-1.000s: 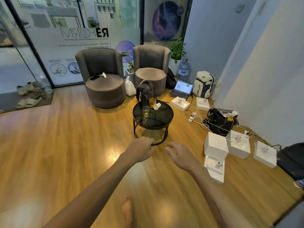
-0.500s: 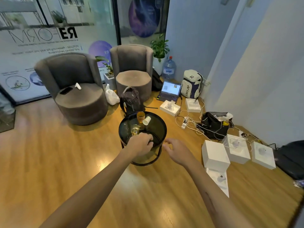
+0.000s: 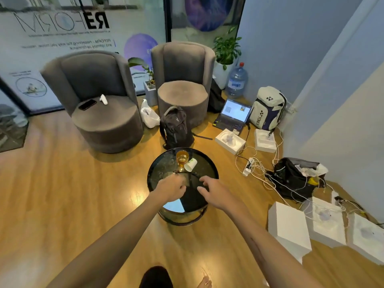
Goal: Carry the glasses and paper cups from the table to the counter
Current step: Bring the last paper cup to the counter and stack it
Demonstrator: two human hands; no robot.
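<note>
A round black glass table (image 3: 207, 169) stands just ahead of me. Toward its far side is a glass of amber drink (image 3: 182, 157), and a white paper cup (image 3: 190, 164) lies on its side against it. A clear glass (image 3: 173, 174) stands nearer to me, mostly hidden behind my left hand (image 3: 170, 189). That hand hovers over the table with its fingers loosely curled right behind the clear glass; whether they touch it is hidden. My right hand (image 3: 212, 191) hangs over the table's near right part, fingers spread and holding nothing.
Two grey armchairs (image 3: 104, 113) (image 3: 182, 90) stand beyond the table, with a black backpack (image 3: 176, 127) between them and the table. White boxes (image 3: 288, 227), a power strip with cables (image 3: 249, 166), a laptop (image 3: 234, 115) and bags crowd the floor to the right. Bare wooden floor lies to the left.
I have come closer to the table. Both hands now reach over its top, the left one up against the clear glass.
</note>
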